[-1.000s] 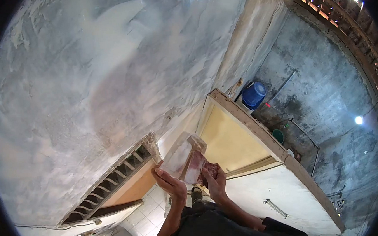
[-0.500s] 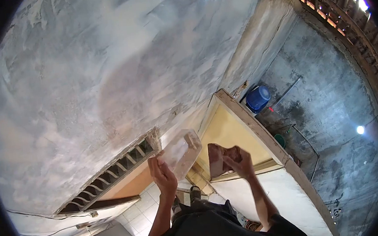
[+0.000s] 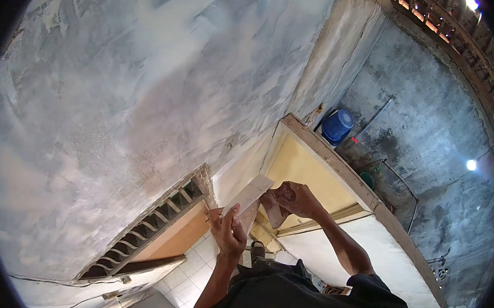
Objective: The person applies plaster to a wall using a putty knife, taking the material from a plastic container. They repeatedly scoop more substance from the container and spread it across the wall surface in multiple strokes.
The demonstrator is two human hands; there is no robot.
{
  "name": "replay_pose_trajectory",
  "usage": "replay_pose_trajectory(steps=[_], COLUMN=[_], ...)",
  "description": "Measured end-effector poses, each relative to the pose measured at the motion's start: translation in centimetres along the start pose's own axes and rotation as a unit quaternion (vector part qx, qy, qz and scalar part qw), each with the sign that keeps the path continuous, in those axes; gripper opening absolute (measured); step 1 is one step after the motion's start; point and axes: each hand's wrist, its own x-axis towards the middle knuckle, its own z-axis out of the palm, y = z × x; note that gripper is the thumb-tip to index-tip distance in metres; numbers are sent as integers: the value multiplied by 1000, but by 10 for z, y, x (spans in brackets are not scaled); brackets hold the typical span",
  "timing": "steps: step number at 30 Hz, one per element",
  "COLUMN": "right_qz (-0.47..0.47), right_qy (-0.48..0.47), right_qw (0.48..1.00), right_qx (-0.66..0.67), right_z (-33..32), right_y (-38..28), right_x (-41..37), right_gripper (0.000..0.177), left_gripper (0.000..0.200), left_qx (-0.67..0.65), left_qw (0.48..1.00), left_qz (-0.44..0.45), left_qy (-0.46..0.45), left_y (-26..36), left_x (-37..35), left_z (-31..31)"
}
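Observation:
Near the centre, my left hand (image 3: 228,231) is closed on the lower end of a pale, flat, translucent board (image 3: 247,194), which is tilted up to the right. To its right, my right hand (image 3: 300,200) grips a reddish-brown scraper-like piece (image 3: 274,209) with a flat blade. The brown piece is close beside the board's right edge; whether they touch I cannot tell. Behind both hands rises a large wall (image 3: 112,106) with patchy grey and whitish smears.
A slatted vent (image 3: 149,224) lies at the lower left. On the right, a yellow panel (image 3: 312,178) has a wooden frame (image 3: 340,170). Beyond it are a blue bucket (image 3: 337,126) and a pipe (image 3: 404,189). White floor tiles (image 3: 189,272) show below, near a foot (image 3: 257,250).
The board in my left hand has turned from showing its broad face to a narrower view. My right hand has moved left, bringing the brown piece close to the board.

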Motion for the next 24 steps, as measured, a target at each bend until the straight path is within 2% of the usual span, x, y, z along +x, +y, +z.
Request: replay_pose_trajectory(steps=[3, 9, 11, 14, 17, 24], right_qz=[3, 37, 70, 38, 16, 57], right_qy=[-32, -93, -171, -199, -210, -215], right_qw=[999, 994, 975, 969, 975, 973], right_qx=[-1, 38, 123, 141, 74, 65], right_z=[8, 12, 16, 24, 24, 28], right_y=[8, 14, 24, 23, 9, 2], right_x=[-1, -1, -1, -6, -12, -14], right_gripper=[34, 35, 35, 36, 38, 47], left_gripper=[22, 21, 21, 22, 22, 20], left_qx=[18, 1, -16, -21, 4, -22], left_qw=[999, 999, 999, 999, 1000, 998], left_qz=[26, -15, -5, -10, 8, -32], left_qy=[21, 34, 41, 37, 29, 39], left_y=[-8, -4, -1, -3, -11, -14], left_x=[-4, -6, -5, -6, -9, -14], left_z=[1, 0, 1, 2, 3, 8])
